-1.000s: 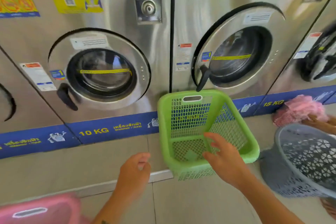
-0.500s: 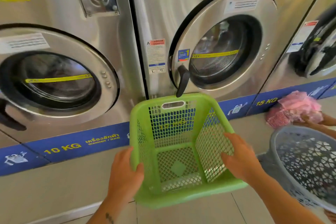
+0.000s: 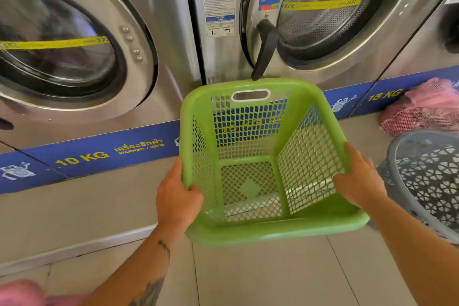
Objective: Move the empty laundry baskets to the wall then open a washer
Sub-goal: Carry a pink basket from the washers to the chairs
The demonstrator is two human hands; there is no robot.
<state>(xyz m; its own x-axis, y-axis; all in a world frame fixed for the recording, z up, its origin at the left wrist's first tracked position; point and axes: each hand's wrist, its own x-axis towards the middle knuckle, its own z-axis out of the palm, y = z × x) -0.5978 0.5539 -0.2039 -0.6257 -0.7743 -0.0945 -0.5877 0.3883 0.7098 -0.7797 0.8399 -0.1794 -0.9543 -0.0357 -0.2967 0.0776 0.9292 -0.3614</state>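
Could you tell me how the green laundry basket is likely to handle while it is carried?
The green basket looks empty and mesh-walled, so probably light for its size. The left hand and right hand grip opposite rims; the moulded plastic may flex slightly. It already tilts, so it could swing easily.

The single head-worn camera looked forward and down from close range, facing the washer fronts [image 3: 173,62] and the tiled floor [image 3: 260,276] before them.
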